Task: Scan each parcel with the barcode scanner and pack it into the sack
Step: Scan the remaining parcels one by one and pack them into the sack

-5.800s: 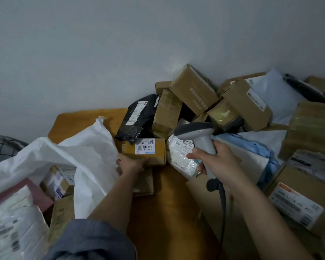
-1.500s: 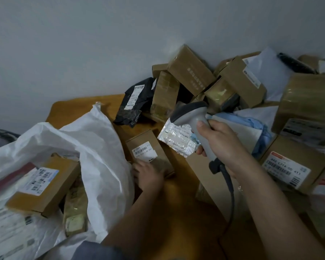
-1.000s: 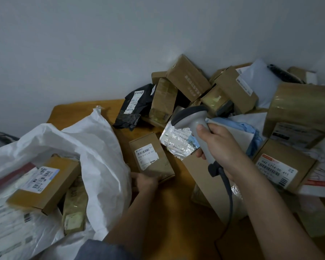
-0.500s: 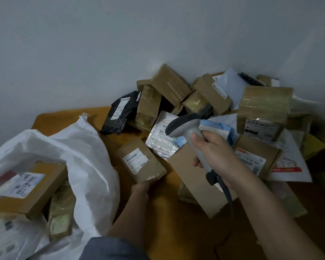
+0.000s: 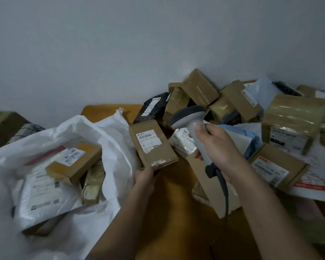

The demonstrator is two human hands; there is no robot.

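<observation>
Flat brown cardboard parcel (image 5: 152,144) held up off the worktop (image 5: 176,186), label side toward the camera, white label (image 5: 148,140) on its upper half w/ barcode strip. Long axis runs from near-lower-right end up to far-upper-left; slightly tilted. Left hand (image 5: 145,177) grips it at the near short end only: thumb on top of the edge, the other fingers underneath & out of sight. Rest of the parcel sticks out away from the hand, just beside the sack's rim.

Right hand (image 5: 216,147) clenched round the grey handle of the barcode scanner (image 5: 194,126), thumb up the front of the grip. Scanner head (image 5: 188,113) dark-faced, aimed left toward the parcel, just right of its far end; not touching it. Cable (image 5: 225,192) hangs from the handle base.

White sack (image 5: 113,139) lies open at left, already holding a brown box w/ label (image 5: 75,162), a white poly mailer (image 5: 43,192) & a small taped box (image 5: 93,182).

Behind & right: pile of parcels against the wall (image 5: 120,53): black poly bag (image 5: 152,107), several brown boxes, a large taped box (image 5: 295,119), a blue bag (image 5: 248,134), a labelled box (image 5: 276,167) near the right forearm. A flat cardboard piece (image 5: 210,184) lies under the scanner hand.
</observation>
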